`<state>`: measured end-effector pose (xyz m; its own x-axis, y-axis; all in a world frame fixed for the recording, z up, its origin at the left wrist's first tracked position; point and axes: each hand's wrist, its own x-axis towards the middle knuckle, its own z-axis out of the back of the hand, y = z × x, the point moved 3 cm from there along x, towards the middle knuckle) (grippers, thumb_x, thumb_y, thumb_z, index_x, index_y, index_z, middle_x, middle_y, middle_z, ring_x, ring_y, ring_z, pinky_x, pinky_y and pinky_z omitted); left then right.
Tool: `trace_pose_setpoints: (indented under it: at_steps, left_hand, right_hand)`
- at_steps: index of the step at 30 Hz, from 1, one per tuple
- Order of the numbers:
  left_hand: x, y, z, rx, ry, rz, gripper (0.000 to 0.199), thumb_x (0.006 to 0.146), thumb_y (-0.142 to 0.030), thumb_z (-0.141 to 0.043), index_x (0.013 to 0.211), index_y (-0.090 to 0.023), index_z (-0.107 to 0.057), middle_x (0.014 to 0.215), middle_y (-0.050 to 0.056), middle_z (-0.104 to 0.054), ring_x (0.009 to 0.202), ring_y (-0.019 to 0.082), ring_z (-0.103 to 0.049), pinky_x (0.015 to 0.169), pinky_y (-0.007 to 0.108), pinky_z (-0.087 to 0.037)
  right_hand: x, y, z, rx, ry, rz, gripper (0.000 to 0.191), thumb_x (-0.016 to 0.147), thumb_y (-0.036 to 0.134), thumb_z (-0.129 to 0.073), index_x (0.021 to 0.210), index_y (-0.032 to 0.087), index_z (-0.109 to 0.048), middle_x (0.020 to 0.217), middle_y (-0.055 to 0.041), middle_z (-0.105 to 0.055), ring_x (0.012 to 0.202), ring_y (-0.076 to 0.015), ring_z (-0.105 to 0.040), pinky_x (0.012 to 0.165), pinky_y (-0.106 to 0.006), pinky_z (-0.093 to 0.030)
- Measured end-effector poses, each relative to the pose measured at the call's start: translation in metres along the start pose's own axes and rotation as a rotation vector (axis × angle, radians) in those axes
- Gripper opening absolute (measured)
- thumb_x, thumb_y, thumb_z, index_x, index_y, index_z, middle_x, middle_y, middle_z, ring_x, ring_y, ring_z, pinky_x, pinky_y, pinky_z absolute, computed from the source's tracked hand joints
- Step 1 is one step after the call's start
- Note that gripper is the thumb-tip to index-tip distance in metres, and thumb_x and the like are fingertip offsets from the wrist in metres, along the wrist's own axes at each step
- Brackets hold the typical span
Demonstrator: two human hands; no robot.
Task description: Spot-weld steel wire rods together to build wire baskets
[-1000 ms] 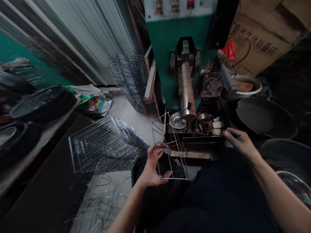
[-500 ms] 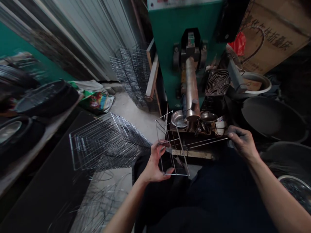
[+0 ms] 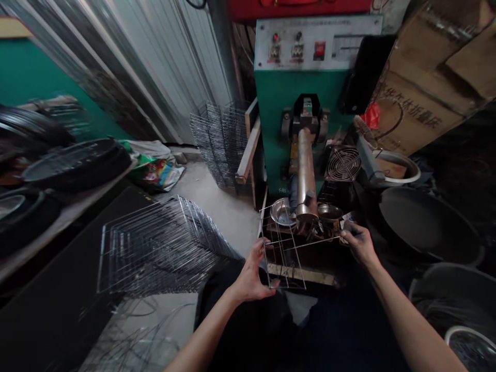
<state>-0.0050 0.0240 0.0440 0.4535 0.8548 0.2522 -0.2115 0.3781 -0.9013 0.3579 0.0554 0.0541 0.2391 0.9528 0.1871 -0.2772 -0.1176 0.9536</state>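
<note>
Steel wire frame [image 3: 289, 287] gripped by left hand [image 3: 251, 274]; right hand [image 3: 360, 245] pinches a rod [image 3: 318, 242]. Green welder [image 3: 294, 134] stands at 12 o'clock, stacked racks [image 3: 163, 248] at 9, black pans [image 3: 426, 222] at 3.

1. The left hand [image 3: 251, 274] is raised in front of the body, with the palm turned to the right and the fingers bent.
2. The right hand [image 3: 360, 247] is pinching, and its fingers point to the left.
3. Both bare forearms reach forward from the bottom of the view.

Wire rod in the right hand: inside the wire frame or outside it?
Inside, apparently: the rod runs from the right hand across the frame, held in the left hand, towards its far side.
</note>
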Motion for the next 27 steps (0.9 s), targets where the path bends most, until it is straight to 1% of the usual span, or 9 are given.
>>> trace_pose_setpoints:
  at_steps: [3,7,13,17,20,24,27]
  left_hand:
    - [0.004,0.0,0.0,0.003,-0.014,-0.023,0.107,0.063,-0.016,-0.08,0.153,-0.025,-0.023,0.152,0.018,-0.034,0.14,0.038,-0.049,0.119,0.061,-0.042]
    - [0.011,0.002,-0.002,-0.025,-0.026,-0.058,0.107,0.062,-0.015,-0.081,0.152,-0.028,-0.024,0.151,0.017,-0.032,0.136,0.036,-0.051,0.116,0.06,-0.045]
    - [0.021,0.01,-0.004,-0.061,-0.043,-0.042,0.107,0.058,-0.015,-0.082,0.15,-0.028,-0.029,0.151,0.017,-0.033,0.135,0.036,-0.05,0.115,0.058,-0.044]
    - [0.028,0.014,-0.004,-0.06,-0.029,-0.037,0.108,0.059,-0.018,-0.083,0.151,-0.027,-0.027,0.152,0.017,-0.029,0.136,0.036,-0.049,0.117,0.059,-0.042]
    - [0.032,0.017,-0.004,-0.04,-0.032,-0.036,0.109,0.058,-0.019,-0.084,0.151,-0.027,-0.027,0.152,0.016,-0.03,0.137,0.036,-0.048,0.116,0.058,-0.044]
    - [0.036,0.02,-0.004,-0.043,-0.026,-0.075,0.111,0.059,-0.02,-0.083,0.152,-0.027,-0.024,0.153,0.017,-0.029,0.136,0.036,-0.048,0.116,0.058,-0.044]
    - [0.037,0.023,-0.005,-0.045,-0.006,-0.073,0.113,0.06,-0.023,-0.085,0.154,-0.027,-0.021,0.154,0.018,-0.026,0.136,0.036,-0.048,0.114,0.059,-0.045]
  right_hand:
    - [0.004,-0.006,0.001,-0.008,0.007,0.004,0.061,0.074,0.067,-0.077,0.056,0.022,-0.039,0.061,0.005,-0.032,0.061,-0.0123,-0.03,0.058,-0.027,-0.026]
    - [0.006,-0.004,0.0,-0.026,0.001,-0.011,0.061,0.075,0.067,-0.075,0.057,0.022,-0.038,0.061,0.0051,-0.03,0.06,-0.0123,-0.029,0.057,-0.027,-0.025]
    - [0.014,-0.005,-0.001,-0.057,-0.008,-0.008,0.062,0.073,0.068,-0.074,0.055,0.023,-0.037,0.058,0.0052,-0.03,0.058,-0.012,-0.028,0.054,-0.027,-0.025]
    - [0.021,-0.009,0.002,-0.061,0.001,-0.008,0.062,0.072,0.07,-0.075,0.054,0.022,-0.039,0.056,0.005,-0.033,0.056,-0.012,-0.031,0.054,-0.027,-0.027]
    - [0.025,-0.01,0.003,-0.068,0.013,-0.017,0.062,0.072,0.071,-0.074,0.054,0.022,-0.042,0.056,0.0044,-0.035,0.056,-0.0124,-0.033,0.053,-0.027,-0.029]
    - [0.028,-0.014,0.006,-0.061,0.014,-0.023,0.059,0.072,0.068,-0.076,0.056,0.021,-0.044,0.057,0.0039,-0.037,0.057,-0.0126,-0.035,0.054,-0.027,-0.031]
    - [0.028,-0.017,0.007,-0.048,0.023,-0.052,0.057,0.073,0.067,-0.077,0.057,0.021,-0.046,0.058,0.0035,-0.04,0.057,-0.0128,-0.036,0.054,-0.027,-0.033]
